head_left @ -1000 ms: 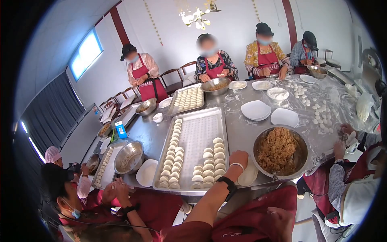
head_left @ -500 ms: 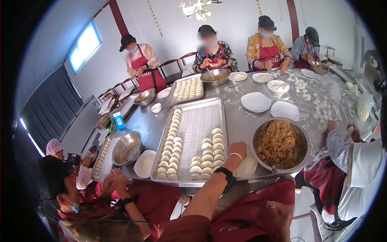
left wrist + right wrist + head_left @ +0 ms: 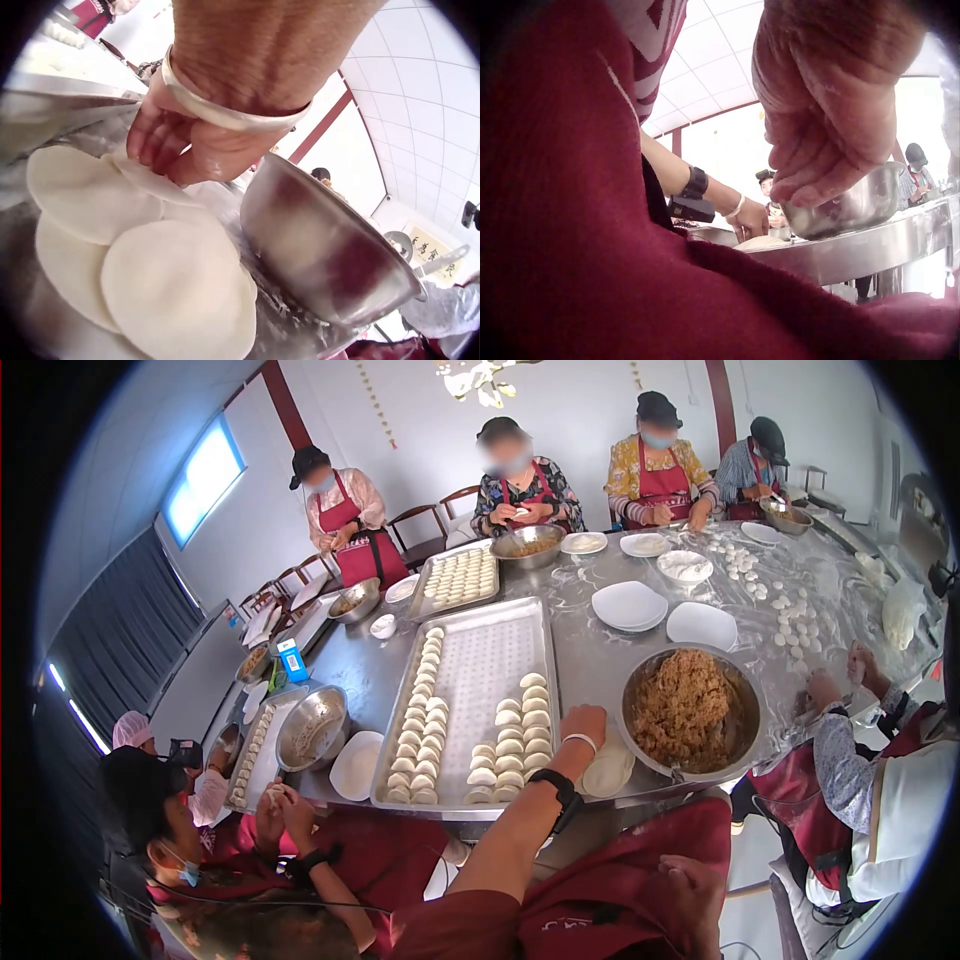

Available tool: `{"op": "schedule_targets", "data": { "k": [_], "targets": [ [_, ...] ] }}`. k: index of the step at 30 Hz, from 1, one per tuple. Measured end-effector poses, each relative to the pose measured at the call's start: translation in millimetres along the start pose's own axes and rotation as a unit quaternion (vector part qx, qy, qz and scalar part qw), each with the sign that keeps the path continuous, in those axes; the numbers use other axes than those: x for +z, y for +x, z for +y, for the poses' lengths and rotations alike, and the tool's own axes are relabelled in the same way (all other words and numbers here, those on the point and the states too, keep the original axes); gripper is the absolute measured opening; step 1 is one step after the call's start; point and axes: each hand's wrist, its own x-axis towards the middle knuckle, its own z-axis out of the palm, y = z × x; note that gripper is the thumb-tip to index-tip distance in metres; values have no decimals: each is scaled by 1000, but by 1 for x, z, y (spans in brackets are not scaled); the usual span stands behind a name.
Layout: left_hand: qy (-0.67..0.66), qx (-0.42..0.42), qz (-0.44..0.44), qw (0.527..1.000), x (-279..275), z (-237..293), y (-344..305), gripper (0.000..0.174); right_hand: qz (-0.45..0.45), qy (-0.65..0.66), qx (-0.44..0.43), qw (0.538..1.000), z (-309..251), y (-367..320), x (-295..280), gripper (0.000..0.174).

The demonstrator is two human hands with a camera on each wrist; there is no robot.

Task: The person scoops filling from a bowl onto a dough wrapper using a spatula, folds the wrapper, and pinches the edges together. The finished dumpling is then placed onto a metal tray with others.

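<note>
My left hand (image 3: 584, 728) reaches down to a stack of round dumpling wrappers (image 3: 607, 772) at the table's near edge. In the left wrist view, its thumb and fingers pinch the edge of one wrapper (image 3: 154, 182), which lifts slightly at the back of the stack (image 3: 180, 292). Just right of the stack stands a steel bowl (image 3: 742, 722) heaped with brown filling (image 3: 685, 705). My right hand (image 3: 695, 892) hangs over my apron below the table edge, fingers loosely curled. Nothing shows in it in the right wrist view.
Left of the wrappers lies a large metal tray (image 3: 490, 645) with rows of folded dumplings (image 3: 425, 745). White plates (image 3: 628, 606) stand behind the bowl. A person (image 3: 185, 840) works close at my left, another (image 3: 860, 780) at my right; others sit across the table.
The head view has shifted slightly. My left hand stays at the wrappers, and my right hand stays low over the apron. Across the table, the person in the floral shirt has shifted their hands.
</note>
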Motion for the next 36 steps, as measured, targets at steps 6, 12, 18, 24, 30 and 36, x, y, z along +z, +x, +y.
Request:
{"op": "schedule_targets", "data": {
  "k": [6,12,18,24,30,36],
  "targets": [
    [6,16,47,999,12,-6,-1,18,-4,1,-31,1000,12,2,0,20],
    [-5,34,79,996,11,-4,-9,17,1,6,-17,1000,6,0,0,20],
    [5,29,48,998,7,-8,0,17,-1,5,-28,1000,9,0,-2,21],
    [-2,46,69,997,29,-24,14,19,-13,-39,-93,995,16,3,-3,12],
    [57,221,117,967,49,-57,39,13,-10,-59,-148,987,48,-7,1,16],
    [-119,273,68,952,22,-51,29,12,-17,-103,-241,965,58,-8,1,19]
  ]
}}
